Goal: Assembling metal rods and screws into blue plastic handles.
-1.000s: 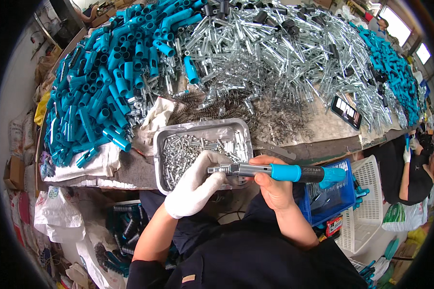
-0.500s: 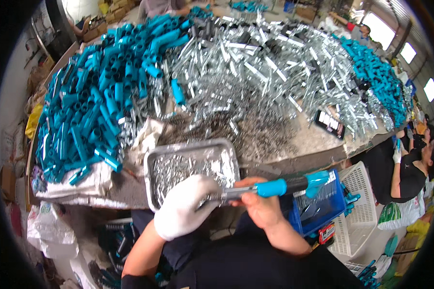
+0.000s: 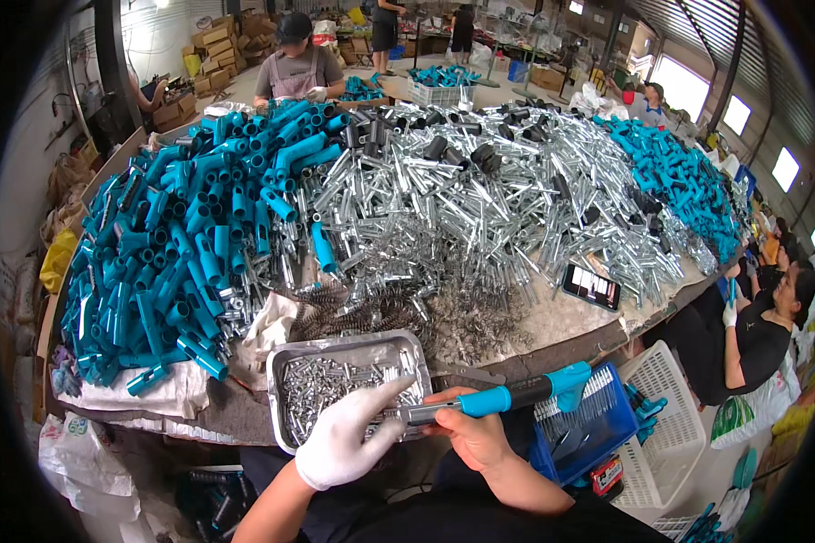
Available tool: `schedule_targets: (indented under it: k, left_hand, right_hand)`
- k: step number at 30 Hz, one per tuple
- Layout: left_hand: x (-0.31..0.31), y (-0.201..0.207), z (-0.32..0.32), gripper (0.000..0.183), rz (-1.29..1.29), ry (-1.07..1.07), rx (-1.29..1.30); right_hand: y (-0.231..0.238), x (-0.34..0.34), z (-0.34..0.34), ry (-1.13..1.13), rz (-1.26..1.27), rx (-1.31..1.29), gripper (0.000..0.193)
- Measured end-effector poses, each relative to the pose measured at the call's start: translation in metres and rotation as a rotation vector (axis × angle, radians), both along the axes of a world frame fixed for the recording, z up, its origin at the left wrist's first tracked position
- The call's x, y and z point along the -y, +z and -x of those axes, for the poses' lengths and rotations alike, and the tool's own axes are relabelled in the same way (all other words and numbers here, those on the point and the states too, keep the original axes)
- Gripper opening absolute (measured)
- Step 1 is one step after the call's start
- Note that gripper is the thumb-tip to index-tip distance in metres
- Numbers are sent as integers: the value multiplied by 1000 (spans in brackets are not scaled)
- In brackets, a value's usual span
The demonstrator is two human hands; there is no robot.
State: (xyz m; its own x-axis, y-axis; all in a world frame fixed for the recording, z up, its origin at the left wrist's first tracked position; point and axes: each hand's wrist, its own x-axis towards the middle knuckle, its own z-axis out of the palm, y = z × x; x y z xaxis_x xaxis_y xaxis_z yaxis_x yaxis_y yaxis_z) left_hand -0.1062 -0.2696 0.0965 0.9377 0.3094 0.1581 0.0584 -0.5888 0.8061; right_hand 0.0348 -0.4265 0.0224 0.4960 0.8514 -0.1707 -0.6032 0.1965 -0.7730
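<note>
One tray [image 3: 353,344] sits past left hand [image 3: 340,443], metal heap [image 3: 480,195] beyond; right hand [image 3: 480,441] pinches tool [image 3: 489,401], metal end [image 3: 411,414] near left's spread fingers [image 3: 383,395].

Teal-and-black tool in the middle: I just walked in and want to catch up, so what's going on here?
A person's bare right hand is holding the teal-and-black tool by its metal barrel. The white-gloved left hand is at its metal end, thumb and forefinger spread; whether it touches is unclear. Just beyond sits a metal tray of small metal parts. Heaps of teal parts and metal parts cover much of the table.
</note>
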Motion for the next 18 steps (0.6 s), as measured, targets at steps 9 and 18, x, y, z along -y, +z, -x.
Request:
schedule_targets:
  k: [9,18]
  left_hand:
    - [1,4,2,51,-352,-87,-77]
    - [6,-31,1,47,551,-666,-651]
  right_hand:
    - [8,0,-1,-13,-3,-30,26]
    - [16,-3,-5,143,-119,559,14]
